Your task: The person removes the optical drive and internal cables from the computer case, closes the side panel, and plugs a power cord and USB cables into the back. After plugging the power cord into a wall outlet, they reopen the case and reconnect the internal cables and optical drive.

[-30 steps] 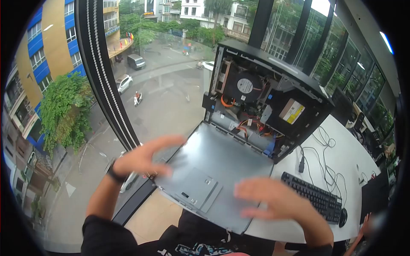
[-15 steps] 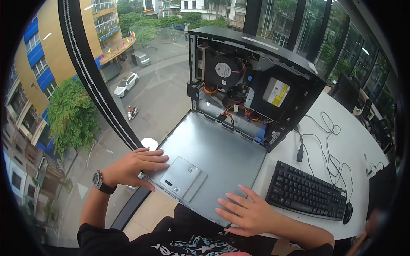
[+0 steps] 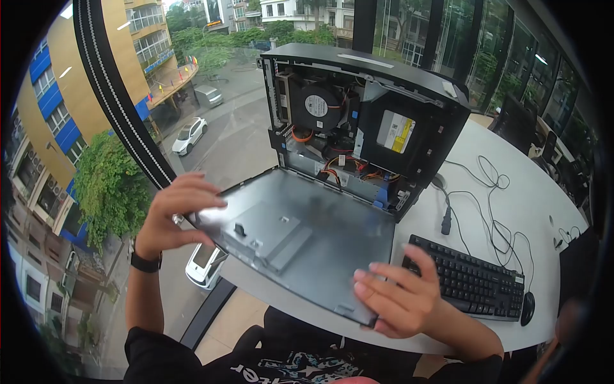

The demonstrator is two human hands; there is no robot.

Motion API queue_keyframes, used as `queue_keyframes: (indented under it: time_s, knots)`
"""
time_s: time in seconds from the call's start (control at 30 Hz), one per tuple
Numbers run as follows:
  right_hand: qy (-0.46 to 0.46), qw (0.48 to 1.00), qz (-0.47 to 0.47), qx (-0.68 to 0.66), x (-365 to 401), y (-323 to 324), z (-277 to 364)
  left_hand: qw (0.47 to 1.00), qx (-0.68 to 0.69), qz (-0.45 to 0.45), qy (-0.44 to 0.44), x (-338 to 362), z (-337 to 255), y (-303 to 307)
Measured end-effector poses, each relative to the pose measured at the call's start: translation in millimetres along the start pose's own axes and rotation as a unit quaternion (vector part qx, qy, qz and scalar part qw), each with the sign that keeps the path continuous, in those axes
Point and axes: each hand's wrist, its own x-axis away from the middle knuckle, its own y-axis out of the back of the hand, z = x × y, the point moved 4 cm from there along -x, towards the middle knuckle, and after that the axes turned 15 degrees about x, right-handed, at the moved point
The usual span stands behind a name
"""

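Note:
A metal side panel (image 3: 332, 240) from a desktop computer lies slanted, inner face up, its near edge raised off the table. My left hand (image 3: 171, 214) is at its left corner, fingers above and thumb by the edge. At the right front corner, my right hand (image 3: 403, 297) lays its fingers over the top, with the thumb low at the rim. Behind the panel stands the opened computer case (image 3: 422, 80), showing a round fan (image 3: 316, 105), coloured wires and a black drive (image 3: 396, 131) with a yellow-and-white label. The panel's far edge lies along the case's lower edge.
To the right on the white table (image 3: 460, 153) are a black keyboard (image 3: 470, 281), a mouse (image 3: 527, 309) and a loose cable with a plug (image 3: 446, 223). A window with a street below borders the left side.
The panel's near edge has risen, tilting it. My left hand has moved up and left with its corner; my right hand has shifted right and up, now around the right corner.

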Motion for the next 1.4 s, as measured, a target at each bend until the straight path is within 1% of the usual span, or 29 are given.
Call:
queue_keyframes:
  time_s: [0.03, 0.07, 0.1, 0.13, 0.2, 0.23, 0.27, 0.3, 0.33, 0.37, 0.4, 0.47, 0.5, 0.53, 0.57, 0.6, 0.63, 0.67, 0.7, 0.73, 0.77, 0.83, 0.9, 0.93, 1.0, 1.03, 1.07, 1.13, 1.4]
  knots:
    - [-0.010, 0.999, -0.016, 0.026, -4.7, 5.6, -7.2, 1.000, 0.000, -0.001, -0.001, -9.7, -0.5, 3.3]
    - [-0.012, 0.997, -0.019, 0.069, -9.3, 9.7, -13.3, 0.999, -0.003, -0.053, -0.008, -18.4, -1.4, 9.6]
    - [-0.012, 0.997, -0.018, 0.070, -15.0, 12.9, -21.6, 0.994, -0.007, -0.104, -0.015, -27.3, -1.7, 14.9]
    - [-0.030, 0.995, -0.037, 0.090, -21.7, 17.5, -32.8, 0.994, -0.006, -0.103, -0.017, -38.4, 0.4, 15.5]
    - [-0.050, 0.990, -0.057, 0.115, -34.2, 24.6, -54.2, 0.983, -0.002, -0.181, -0.028, -63.2, 6.3, 22.0]
    - [-0.081, 0.985, -0.075, 0.130, -40.8, 29.2, -67.1, 0.983, -0.003, -0.181, -0.032, -79.5, 8.7, 22.8]
    - [-0.109, 0.979, -0.093, 0.145, -47.9, 33.7, -78.5, 0.977, -0.049, -0.197, -0.062, -96.5, 7.9, 24.1]
    - [-0.105, 0.979, -0.096, 0.147, -54.6, 32.0, -87.0, 0.968, -0.096, -0.215, -0.092, -111.1, 6.4, 22.9]
    - [-0.155, 0.965, -0.177, 0.118, -56.3, 31.8, -98.9, 0.966, -0.098, -0.219, -0.094, -124.8, 7.9, 16.1]
    - [-0.204, 0.941, -0.255, 0.086, -55.8, 33.1, -109.5, 0.959, -0.106, -0.237, -0.118, -137.8, 8.7, 6.9]
    - [-0.200, 0.941, -0.257, 0.089, -60.1, 32.4, -115.7, 0.950, -0.114, -0.254, -0.143, -149.9, 9.5, -0.6]
    - [-0.180, 0.936, -0.240, 0.185, -70.8, 32.2, -124.4, 0.921, -0.233, -0.257, -0.176, -171.2, 10.4, -11.4]
    - [-0.170, 0.929, -0.231, 0.232, -76.4, 32.8, -126.6, 0.919, -0.236, -0.260, -0.180, -181.7, 12.4, -14.1]
    - [-0.175, 0.923, -0.194, 0.283, -84.7, 31.0, -125.8, 0.902, -0.275, -0.270, -0.193, -191.2, 12.8, -16.2]
    - [-0.174, 0.922, -0.198, 0.283, -91.7, 29.4, -125.3, 0.885, -0.313, -0.277, -0.205, -201.5, 12.8, -19.1]
    - [-0.177, 0.916, -0.163, 0.321, -100.0, 24.8, -126.4, 0.867, -0.303, -0.318, -0.233, -213.0, 10.4, -21.5]
    - [-0.180, 0.907, -0.127, 0.358, -108.6, 20.3, -127.9, 0.866, -0.306, -0.320, -0.233, -221.4, 13.0, -21.3]
    - [-0.174, 0.903, -0.116, 0.375, -117.8, 17.4, -128.3, 0.888, -0.264, -0.308, -0.217, -230.1, 18.4, -19.8]
    - [-0.171, 0.903, -0.119, 0.377, -125.8, 10.7, -130.1, 0.907, -0.221, -0.296, -0.201, -239.1, 23.4, -22.2]
    - [-0.185, 0.902, -0.113, 0.372, -133.0, 0.0, -134.6, 0.887, -0.184, -0.363, -0.219, -246.0, 23.2, -28.5]
    - [-0.200, 0.902, -0.107, 0.367, -140.5, -7.4, -137.6, 0.886, -0.184, -0.365, -0.220, -247.2, 23.4, -31.0]
    - [-0.218, 0.904, -0.105, 0.354, -157.6, -6.2, -139.5, 0.885, -0.167, -0.398, -0.176, -247.2, 26.3, -31.9]
    - [-0.284, 0.891, -0.059, 0.350, -170.4, -8.2, -147.7, 0.878, -0.197, -0.395, -0.185, -247.6, 22.2, -31.6]
    - [-0.278, 0.895, -0.060, 0.345, -173.2, -13.9, -150.2, 0.872, -0.227, -0.390, -0.191, -246.1, 20.9, -30.7]
    - [-0.248, 0.851, -0.147, 0.438, -177.4, -21.3, -151.3, 0.868, -0.236, -0.392, -0.193, -246.4, 23.0, -29.2]
    - [-0.245, 0.857, -0.151, 0.428, -177.5, -25.7, -152.6, 0.866, -0.236, -0.390, -0.204, -247.5, 24.7, -28.8]
    - [-0.230, 0.848, -0.157, 0.451, -175.2, -25.9, -151.8, 0.865, -0.232, -0.388, -0.219, -248.7, 27.5, -27.5]
    - [-0.210, 0.833, -0.162, 0.486, -172.4, -26.9, -153.6, 0.867, -0.231, -0.386, -0.214, -250.1, 31.6, -26.7]
    - [-0.195, 0.835, -0.165, 0.487, -171.4, -29.2, -160.5, 0.864, -0.211, -0.399, -0.224, -253.4, 34.3, -28.8]
